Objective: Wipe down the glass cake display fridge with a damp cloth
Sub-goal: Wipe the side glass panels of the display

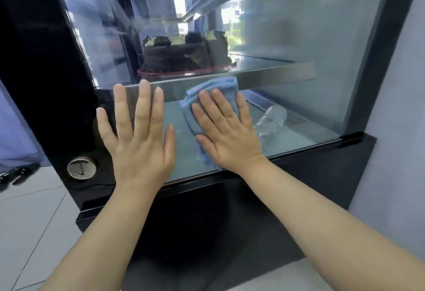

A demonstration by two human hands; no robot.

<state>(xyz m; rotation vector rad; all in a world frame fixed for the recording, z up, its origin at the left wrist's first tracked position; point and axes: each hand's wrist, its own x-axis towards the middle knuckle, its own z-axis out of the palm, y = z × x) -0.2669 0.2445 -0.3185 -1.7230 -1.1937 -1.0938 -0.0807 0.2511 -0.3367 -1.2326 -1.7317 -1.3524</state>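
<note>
We hold our left hand (138, 134) flat against the glass front (299, 37) of the display fridge (358, 148), palm on the pane, fingers straight and slightly spread, holding nothing. Just beside it our right hand (227, 134) lies flat too, its straight fingers pressing the cloth (216, 88) onto the lower half of the same pane. The cloth is blue, soft and nubbly, folded into a thick pad; its folded edges show above our fingertips and a strip hangs below the heel of the hand.

The glass is smooth and glossy, streaked with pale reflections, and set in a black frame over a black base. Behind it runs a shelf with a brushed-metal front strip (264, 78). On that shelf stands a dark, rough-textured round cake (181, 56) with pale pieces on top, resting on a board with a red rim. On the fridge floor below, a clear, crinkled plastic bottle (272, 120) lies on its side near a slotted metal grille (292, 116).

The shiny black left side panel carries a round metal-rimmed dial (81, 168). Pale square floor tiles (30, 210) spread to the left, with dark sandals (18, 174) on them.
</note>
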